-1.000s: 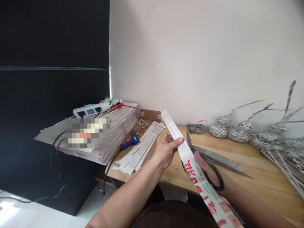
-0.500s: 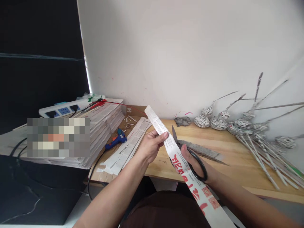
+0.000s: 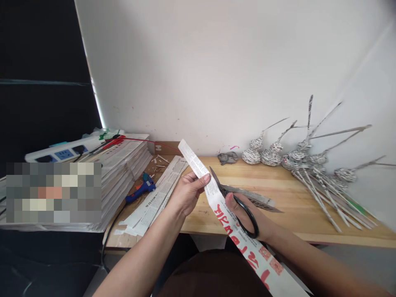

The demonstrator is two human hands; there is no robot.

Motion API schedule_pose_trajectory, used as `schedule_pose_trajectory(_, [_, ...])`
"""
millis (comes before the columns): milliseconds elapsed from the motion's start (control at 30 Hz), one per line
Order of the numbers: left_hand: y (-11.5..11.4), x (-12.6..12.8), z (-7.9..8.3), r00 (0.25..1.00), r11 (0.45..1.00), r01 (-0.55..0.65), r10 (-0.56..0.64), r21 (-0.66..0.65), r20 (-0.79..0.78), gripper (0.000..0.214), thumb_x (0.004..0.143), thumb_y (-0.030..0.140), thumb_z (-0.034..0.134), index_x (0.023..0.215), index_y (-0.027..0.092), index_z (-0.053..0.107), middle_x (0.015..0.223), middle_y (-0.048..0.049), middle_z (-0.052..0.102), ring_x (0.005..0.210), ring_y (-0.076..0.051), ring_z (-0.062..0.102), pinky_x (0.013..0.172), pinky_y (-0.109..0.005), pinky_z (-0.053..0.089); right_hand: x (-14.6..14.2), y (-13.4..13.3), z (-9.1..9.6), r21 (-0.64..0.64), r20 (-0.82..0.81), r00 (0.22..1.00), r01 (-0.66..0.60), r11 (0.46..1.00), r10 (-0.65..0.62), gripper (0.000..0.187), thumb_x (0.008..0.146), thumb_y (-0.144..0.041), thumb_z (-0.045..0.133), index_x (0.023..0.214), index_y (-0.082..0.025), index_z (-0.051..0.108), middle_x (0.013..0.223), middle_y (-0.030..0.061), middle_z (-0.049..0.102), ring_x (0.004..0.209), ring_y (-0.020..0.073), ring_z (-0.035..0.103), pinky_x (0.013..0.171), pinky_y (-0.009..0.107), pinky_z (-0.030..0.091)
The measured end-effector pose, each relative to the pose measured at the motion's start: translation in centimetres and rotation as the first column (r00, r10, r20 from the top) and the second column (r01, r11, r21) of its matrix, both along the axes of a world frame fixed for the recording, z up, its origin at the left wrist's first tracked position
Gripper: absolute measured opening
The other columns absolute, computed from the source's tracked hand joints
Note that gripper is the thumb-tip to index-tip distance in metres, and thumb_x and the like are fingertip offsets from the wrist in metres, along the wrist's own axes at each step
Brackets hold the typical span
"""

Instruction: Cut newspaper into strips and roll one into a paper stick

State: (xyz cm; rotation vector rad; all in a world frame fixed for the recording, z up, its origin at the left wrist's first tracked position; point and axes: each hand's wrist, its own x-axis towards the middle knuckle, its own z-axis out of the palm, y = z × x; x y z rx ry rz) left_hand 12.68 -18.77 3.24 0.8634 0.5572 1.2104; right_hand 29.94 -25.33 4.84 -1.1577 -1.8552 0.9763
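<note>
My left hand (image 3: 189,190) pinches a long newspaper strip (image 3: 235,231) between thumb and fingers, near its upper end. The strip slants down toward my lap and carries red brush-like characters and small red squares. My right hand (image 3: 247,214) grips black-handled scissors (image 3: 219,183), their blades pointing up and left beside the strip's right edge, close to my left thumb. Whether the blades touch the paper I cannot tell. Behind the scissors, a flat bundle of grey newspaper strips (image 3: 260,200) lies on the wooden table (image 3: 198,225).
Left of my hands lie cut newspaper strips (image 3: 154,206) and a blue glue gun (image 3: 142,190). A tall newspaper stack (image 3: 123,177) bears a white power strip (image 3: 66,150). Woven paper gourds (image 3: 251,156) line the wall at right, with rolled paper sticks (image 3: 318,198) before them. A grey crumpled item (image 3: 227,158) sits nearby.
The whole scene has shifted left in view as my head turned right. Both hands keep their hold on strip and scissors, and the scissors sit slightly closer to the strip's edge.
</note>
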Motion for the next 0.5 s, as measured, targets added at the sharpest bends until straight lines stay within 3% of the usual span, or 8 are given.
schedule_pose_trajectory(267, [0.0, 0.2, 0.0, 1.000, 1.000, -0.008, 0.008, 0.011, 0.001, 0.024, 0.063, 0.024, 0.085, 0.080, 0.014, 0.071, 0.074, -0.0004, 0.070, 0.066, -0.010, 0.062, 0.068, -0.023, 0.050, 0.4, 0.3, -0.6, -0.054, 0.014, 1.000, -0.002, 0.999, 0.003, 0.049, 0.087, -0.064, 0.048, 0.064, -0.021, 0.047, 0.060, 0.0002, 0.046, 0.056, 0.0137, 0.040, 0.050, 0.025, 0.035])
schedule_pose_trajectory(500, [0.6, -0.6, 0.3, 0.998, 0.998, -0.057, 0.058, -0.027, 0.007, 0.031, 0.063, 0.030, 0.085, 0.084, 0.013, 0.070, 0.080, -0.0039, 0.071, 0.070, -0.015, 0.066, 0.069, -0.029, 0.054, 0.7, 0.6, 0.5, -0.182, 0.008, 0.994, -0.107, 0.978, 0.110, 0.048, 0.087, -0.063, 0.049, 0.064, -0.020, 0.052, 0.060, 0.0000, 0.045, 0.054, 0.0133, 0.038, 0.048, 0.025, 0.032])
